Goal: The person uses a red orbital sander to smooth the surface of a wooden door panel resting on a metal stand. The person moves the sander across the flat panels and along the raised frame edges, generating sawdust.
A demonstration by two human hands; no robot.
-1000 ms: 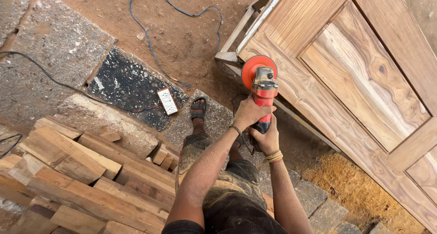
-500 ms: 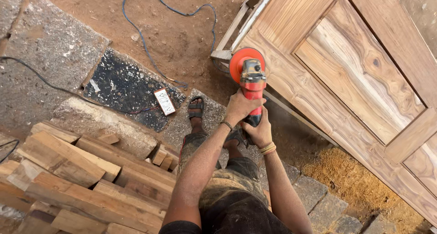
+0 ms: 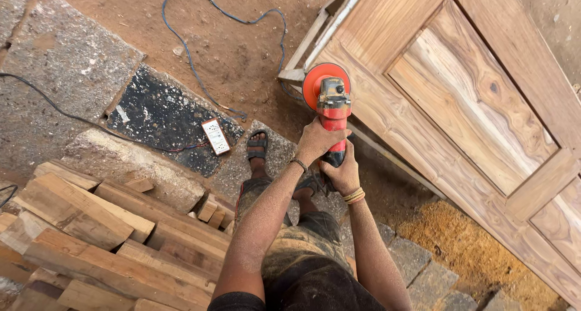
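Observation:
Both my hands hold a red angle grinder (image 3: 331,108) out in front of me. My left hand (image 3: 316,141) wraps the grinder's body from above. Behind it, my right hand (image 3: 342,174) grips the rear handle. The orange disc guard (image 3: 313,82) rests against the edge of a large wooden panelled door (image 3: 460,99), near the door's end corner. The door lies flat on a wooden support frame (image 3: 305,47). My sandalled foot (image 3: 257,147) stands on a stone slab below the grinder.
A white power strip (image 3: 216,136) lies on the ground with a blue cable (image 3: 187,50) looping away and a black cable (image 3: 54,108) running left. Stacked timber blocks (image 3: 97,226) fill the lower left. A sawdust pile (image 3: 478,250) sits under the door's edge.
The grinder has slid a little along the door's edge toward its end corner. Both hands kept their grip and moved with it.

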